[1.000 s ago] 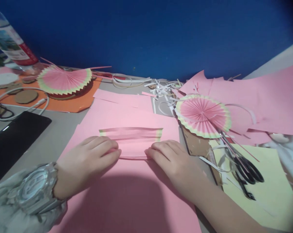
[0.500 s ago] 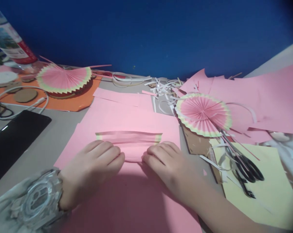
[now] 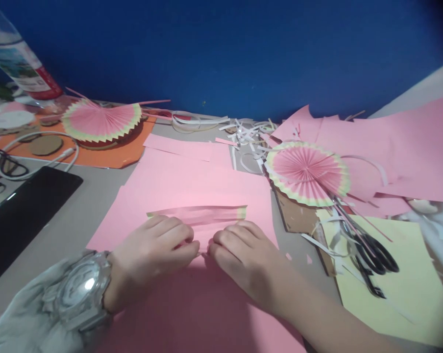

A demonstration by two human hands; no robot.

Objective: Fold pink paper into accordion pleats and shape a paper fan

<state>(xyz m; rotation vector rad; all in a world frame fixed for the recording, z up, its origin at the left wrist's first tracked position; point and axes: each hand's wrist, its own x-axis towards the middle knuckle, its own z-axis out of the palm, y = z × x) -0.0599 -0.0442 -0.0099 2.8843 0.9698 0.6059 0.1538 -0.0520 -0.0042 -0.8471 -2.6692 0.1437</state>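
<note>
A pleated strip of pink paper with yellow-green ends lies over large pink sheets. My left hand pinches its near folded edge, fingers curled and thumb pressed to it. Close beside it, my right hand grips the same edge the same way, the thumbs nearly meeting. The hands cover much of the folds. A clear watch sits on my left wrist.
A round pleated paper fan lies to the right, by black-handled scissors on a yellow sheet. Another fan rests on orange paper. A phone, a bottle and paper scraps surround the sheets.
My hands have drawn closer together along the folded edge and come slightly nearer to me. The left hand has moved right, and the strip's far edge sits a little lower in view.
</note>
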